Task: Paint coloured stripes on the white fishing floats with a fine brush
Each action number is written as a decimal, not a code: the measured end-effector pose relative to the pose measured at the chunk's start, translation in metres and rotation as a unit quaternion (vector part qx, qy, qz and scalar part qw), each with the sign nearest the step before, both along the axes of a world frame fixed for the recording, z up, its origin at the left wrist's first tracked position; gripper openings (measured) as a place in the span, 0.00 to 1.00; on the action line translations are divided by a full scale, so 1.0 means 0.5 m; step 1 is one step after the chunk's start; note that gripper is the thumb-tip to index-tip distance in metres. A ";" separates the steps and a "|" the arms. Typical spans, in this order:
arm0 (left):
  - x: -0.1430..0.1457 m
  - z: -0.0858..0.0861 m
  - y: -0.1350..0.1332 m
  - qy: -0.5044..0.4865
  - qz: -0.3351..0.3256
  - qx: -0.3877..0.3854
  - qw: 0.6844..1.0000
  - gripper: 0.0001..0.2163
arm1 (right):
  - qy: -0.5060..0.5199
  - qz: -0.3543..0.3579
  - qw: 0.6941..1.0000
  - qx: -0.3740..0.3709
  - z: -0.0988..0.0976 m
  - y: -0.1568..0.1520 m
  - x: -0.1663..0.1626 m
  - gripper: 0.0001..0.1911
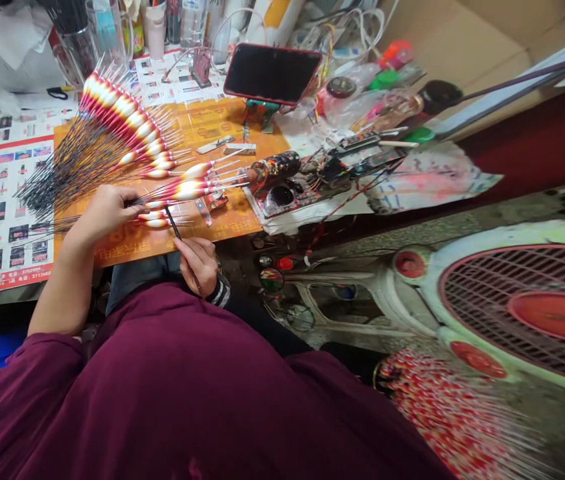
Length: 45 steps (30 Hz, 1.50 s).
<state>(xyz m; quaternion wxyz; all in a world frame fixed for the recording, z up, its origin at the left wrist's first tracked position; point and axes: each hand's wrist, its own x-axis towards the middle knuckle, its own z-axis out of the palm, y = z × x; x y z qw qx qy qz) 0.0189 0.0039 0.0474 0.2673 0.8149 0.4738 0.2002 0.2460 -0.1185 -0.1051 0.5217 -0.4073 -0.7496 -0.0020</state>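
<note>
My left hand [112,217] is closed round the thin dark stems of a small bunch of fishing floats [189,189], whose red, yellow and white bodies point right. In my right hand [199,264] is a slim dark paintbrush [173,223], gripped between thumb and fingers. Its upper end reaches the held floats near their stems; whether it touches them I cannot tell. Just below the held bunch, a few more floats [155,217] lie on the orange board [117,250]. Behind my left hand a large fan of similar floats [129,113] is spread out, stems to the left.
A phone [272,72] stands propped at the back of the table. Right of the board are a paint-spattered cylinder [277,167], wires and bottles. On the floor side stand a fan [527,307] with a round grille and another dense bundle of floats [442,413].
</note>
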 end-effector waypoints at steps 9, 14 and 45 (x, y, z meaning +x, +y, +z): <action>0.001 -0.008 -0.001 -0.002 -0.001 0.003 1.000 0.12 | -0.021 -0.007 0.998 -0.057 -0.020 -0.003 0.002 0.23; 0.001 -0.008 0.000 -0.009 -0.001 0.005 1.000 0.11 | -0.031 -0.016 0.997 -0.064 -0.021 -0.005 0.001 0.24; -0.009 0.046 -0.020 0.045 0.007 0.085 0.995 0.09 | -0.004 0.043 0.999 -0.017 -0.044 -0.002 0.024 0.22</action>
